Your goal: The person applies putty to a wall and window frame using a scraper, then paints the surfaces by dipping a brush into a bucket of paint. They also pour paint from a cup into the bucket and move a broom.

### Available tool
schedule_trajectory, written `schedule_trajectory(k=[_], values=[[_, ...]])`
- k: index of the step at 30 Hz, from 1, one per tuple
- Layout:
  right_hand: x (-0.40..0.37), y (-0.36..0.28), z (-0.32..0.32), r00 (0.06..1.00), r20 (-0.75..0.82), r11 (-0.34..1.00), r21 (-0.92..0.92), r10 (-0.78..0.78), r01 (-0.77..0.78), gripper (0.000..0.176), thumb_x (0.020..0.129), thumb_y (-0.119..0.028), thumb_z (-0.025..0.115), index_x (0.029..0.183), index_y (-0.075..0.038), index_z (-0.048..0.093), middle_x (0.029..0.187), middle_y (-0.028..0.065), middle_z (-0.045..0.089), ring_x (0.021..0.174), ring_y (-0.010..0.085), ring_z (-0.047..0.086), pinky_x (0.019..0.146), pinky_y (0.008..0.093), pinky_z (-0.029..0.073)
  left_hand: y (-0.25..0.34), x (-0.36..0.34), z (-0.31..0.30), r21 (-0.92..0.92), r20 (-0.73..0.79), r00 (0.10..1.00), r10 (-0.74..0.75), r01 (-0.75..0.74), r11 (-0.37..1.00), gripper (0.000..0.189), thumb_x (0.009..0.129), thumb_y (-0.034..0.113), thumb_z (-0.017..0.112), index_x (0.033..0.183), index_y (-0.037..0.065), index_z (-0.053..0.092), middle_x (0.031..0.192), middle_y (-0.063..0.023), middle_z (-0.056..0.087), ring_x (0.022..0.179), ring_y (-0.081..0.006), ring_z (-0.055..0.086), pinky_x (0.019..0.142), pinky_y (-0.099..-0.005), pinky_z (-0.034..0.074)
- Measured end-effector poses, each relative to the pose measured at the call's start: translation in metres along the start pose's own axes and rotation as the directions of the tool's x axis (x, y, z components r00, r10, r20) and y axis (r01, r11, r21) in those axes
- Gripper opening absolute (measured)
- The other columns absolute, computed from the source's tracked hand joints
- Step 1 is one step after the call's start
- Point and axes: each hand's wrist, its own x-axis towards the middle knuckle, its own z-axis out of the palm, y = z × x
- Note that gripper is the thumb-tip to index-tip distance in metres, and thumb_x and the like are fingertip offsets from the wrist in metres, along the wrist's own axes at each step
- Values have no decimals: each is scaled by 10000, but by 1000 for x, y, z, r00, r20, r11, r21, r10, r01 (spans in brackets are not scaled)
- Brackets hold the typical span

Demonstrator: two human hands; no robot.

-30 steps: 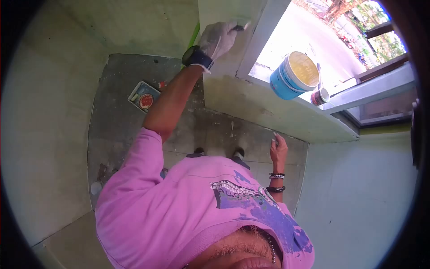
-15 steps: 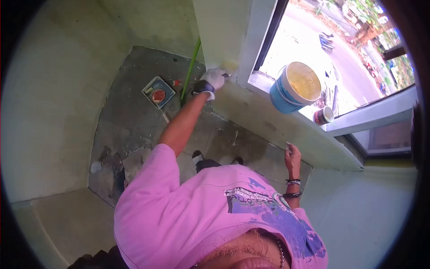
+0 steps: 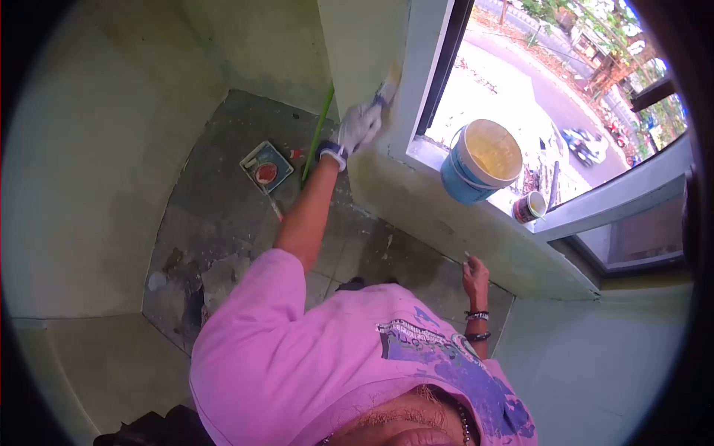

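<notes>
My left hand [image 3: 360, 128], in a white glove, is closed round the handle of a paintbrush [image 3: 388, 85]. The brush points up, its pale bristles against the light wall [image 3: 368, 44] beside the window frame. My right hand [image 3: 476, 276] is bare and hangs low below the window sill, with its fingers curled. A small white thing [image 3: 467, 254] shows at its fingertips, too small to name surely. On the sill stand a blue bucket [image 3: 462, 178] with yellowish paint inside its pale rim and, to its right, a small tin [image 3: 523, 209].
A paint tray [image 3: 280, 172] with a reddish round thing in it lies on the stained floor [image 3: 223, 193], a roller handle [image 3: 274, 204] beside it. A green pole [image 3: 320, 130] leans near the wall corner. Outside the open window a motorbike [image 3: 585, 146] is on the road.
My left hand has turned and the brush has moved up the wall, its bristles now plainly visible. The view has shifted slightly. My right hand stays low with fingers curled.
</notes>
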Motion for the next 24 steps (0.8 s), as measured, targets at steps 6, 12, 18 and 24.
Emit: schedule_trajectory(k=[6, 12, 18, 24], values=[[-36, 11, 1, 991, 14, 991, -7, 133, -133, 288, 829, -136, 603, 1092, -24, 635, 999, 199, 655, 913, 284, 654, 816, 348, 507, -45, -5, -19, 85, 192, 863, -468, 460, 884, 207, 914, 294, 542, 841, 100, 534, 607, 29, 467, 407, -50, 367, 332, -218, 256], [-43, 6, 14, 992, 1, 992, 3, 123, -123, 274, 833, -119, 595, 1083, -15, 636, 996, 183, 663, 911, 267, 656, 817, 349, 508, 158, 6, -22, 39, 105, 989, 104, -108, 993, 245, 909, 292, 534, 756, 102, 528, 569, 31, 469, 411, -42, 394, 368, -211, 290], [-42, -3, 24, 990, -19, 988, 66, 138, -136, 297, 829, -129, 593, 1099, -9, 624, 1001, 193, 658, 906, 283, 653, 825, 347, 503, 53, 2, -6, 352, -25, 999, 40, -28, 936, 446, 943, 379, 451, 602, 95, 493, 432, 25, 398, 361, -82, 346, 378, -266, 278], [-52, 46, 19, 950, 23, 944, 110, 312, -312, 295, 828, -136, 574, 1093, -22, 636, 975, 204, 660, 895, 297, 655, 809, 353, 508, 20, -54, 24, 303, 163, 907, -388, 328, 895, 360, 940, 170, 464, 1285, 86, 526, 598, 20, 483, 430, -51, 386, 395, -211, 322]])
